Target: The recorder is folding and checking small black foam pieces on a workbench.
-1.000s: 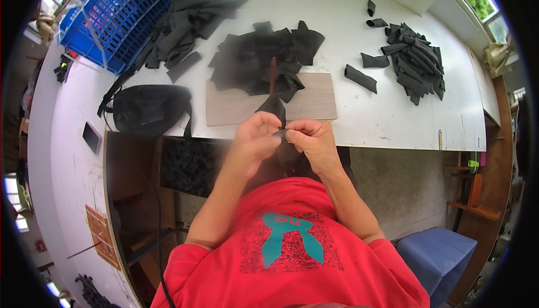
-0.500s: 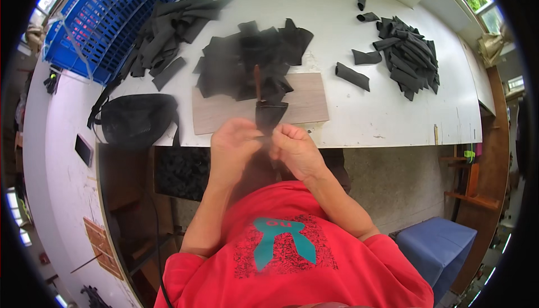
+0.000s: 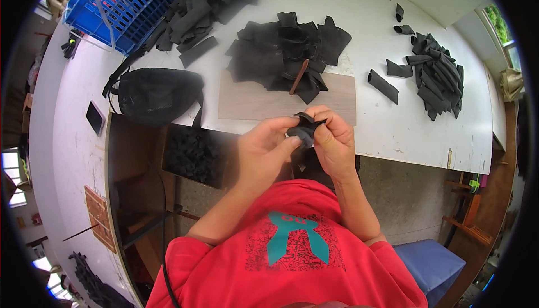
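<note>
White counter (image 3: 418,139) — carries heap of black fabric pieces (image 3: 255,61), overlapping a pale wooden board (image 3: 241,106). Left hand (image 3: 263,146) and right hand (image 3: 337,144) — each pinched, thumb and fingers, on one small black piece (image 3: 304,132) between them, near the counter's front edge.

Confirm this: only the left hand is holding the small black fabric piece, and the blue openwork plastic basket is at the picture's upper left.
Not quite: the head view shows the left hand and the right hand both pinching the small black fabric piece. The blue openwork plastic basket is indeed at the upper left.
</note>
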`<action>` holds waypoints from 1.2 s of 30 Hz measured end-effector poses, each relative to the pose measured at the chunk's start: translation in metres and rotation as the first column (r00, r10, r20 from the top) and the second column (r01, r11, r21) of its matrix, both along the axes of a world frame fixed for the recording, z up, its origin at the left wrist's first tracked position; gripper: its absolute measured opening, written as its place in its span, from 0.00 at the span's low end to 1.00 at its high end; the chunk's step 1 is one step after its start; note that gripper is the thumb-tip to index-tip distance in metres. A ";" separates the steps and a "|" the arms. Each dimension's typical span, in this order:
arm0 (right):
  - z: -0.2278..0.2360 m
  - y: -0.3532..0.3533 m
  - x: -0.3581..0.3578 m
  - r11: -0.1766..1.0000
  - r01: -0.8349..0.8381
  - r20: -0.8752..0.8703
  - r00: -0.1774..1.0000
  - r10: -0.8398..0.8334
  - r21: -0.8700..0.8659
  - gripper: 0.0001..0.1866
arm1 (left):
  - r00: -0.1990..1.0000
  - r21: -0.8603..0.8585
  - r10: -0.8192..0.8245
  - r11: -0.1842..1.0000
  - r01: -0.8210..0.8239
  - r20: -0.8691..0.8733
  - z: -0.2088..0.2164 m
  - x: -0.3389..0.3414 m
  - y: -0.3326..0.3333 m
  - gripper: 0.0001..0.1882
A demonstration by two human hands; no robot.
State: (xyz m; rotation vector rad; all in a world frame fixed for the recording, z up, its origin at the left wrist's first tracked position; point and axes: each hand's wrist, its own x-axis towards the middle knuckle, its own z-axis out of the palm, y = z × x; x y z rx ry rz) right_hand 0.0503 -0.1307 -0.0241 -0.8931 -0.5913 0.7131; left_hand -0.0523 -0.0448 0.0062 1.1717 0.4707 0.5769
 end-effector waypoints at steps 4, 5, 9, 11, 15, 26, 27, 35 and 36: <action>0.013 0.001 -0.002 0.986 0.100 0.140 0.987 -0.081 -0.133 0.06 | 0.960 0.595 0.219 0.754 -0.279 0.172 -0.010 0.010 0.003 0.07; 0.018 0.002 -0.004 0.986 0.097 0.136 0.988 -0.079 -0.134 0.06 | 0.950 0.502 0.221 0.810 -0.304 0.219 -0.012 0.013 0.004 0.06; 0.018 0.005 -0.006 0.950 0.088 0.141 0.989 -0.047 -0.299 0.07 | 0.993 -0.001 0.119 0.993 -0.119 -0.017 0.000 0.006 0.003 0.06; 0.016 0.006 -0.007 0.931 0.144 0.202 0.976 -0.078 -0.337 0.07 | 0.996 -0.068 0.087 0.994 -0.086 0.021 -0.002 0.007 0.007 0.07; 0.017 0.009 -0.004 0.940 0.117 0.117 0.990 -0.083 -0.322 0.08 | 0.943 -0.384 -0.212 0.873 0.301 0.256 -0.010 0.004 0.027 0.12; 0.090 0.038 0.040 0.930 0.136 0.272 0.961 -0.041 -0.342 0.11 | 0.820 -0.454 -0.207 0.748 0.485 0.534 0.046 0.044 0.051 0.19; 0.084 0.042 0.053 0.931 0.146 0.278 0.959 -0.050 -0.336 0.11 | 0.890 -0.448 -0.201 0.805 0.388 0.409 0.050 0.051 0.056 0.15; 0.013 0.052 0.073 0.908 -0.187 0.013 0.978 0.206 -0.376 0.13 | 0.940 -0.627 -0.145 0.713 0.315 0.308 -0.023 0.060 0.067 0.09; 0.007 0.054 0.075 0.889 -0.160 0.065 0.976 0.207 -0.428 0.13 | 0.946 -0.702 -0.127 0.643 0.307 0.298 -0.033 0.066 0.073 0.08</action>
